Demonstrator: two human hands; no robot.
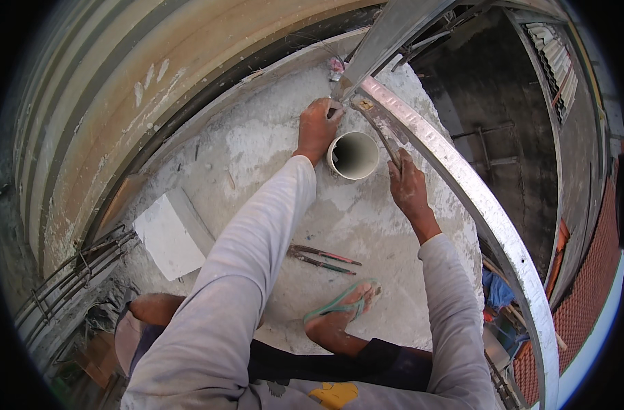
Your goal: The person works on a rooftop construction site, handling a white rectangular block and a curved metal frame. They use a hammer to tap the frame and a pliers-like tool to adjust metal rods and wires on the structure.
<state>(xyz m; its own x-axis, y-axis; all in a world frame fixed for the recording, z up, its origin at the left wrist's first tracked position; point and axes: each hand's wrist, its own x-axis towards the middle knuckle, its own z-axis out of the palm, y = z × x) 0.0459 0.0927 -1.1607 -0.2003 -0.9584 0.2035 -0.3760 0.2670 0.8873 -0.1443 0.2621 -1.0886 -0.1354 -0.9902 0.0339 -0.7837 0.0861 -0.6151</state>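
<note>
My left hand is closed in a pinch beside the foot of an upright metal post; what its fingers hold is hidden. My right hand is wrapped round a slim-handled tool, which slants up and left to the post's foot. The tool's far end is hard to make out there. Between my hands the round open mouth of a white pipe faces up. A long silvery metal channel runs from the post's foot along the right side, curved in this view.
Pincers with red and green handles lie on the rough concrete slab. A white block sits left of my left arm. My foot wears a green flip-flop. Corrugated sheeting rises at left; rebar sticks out below it.
</note>
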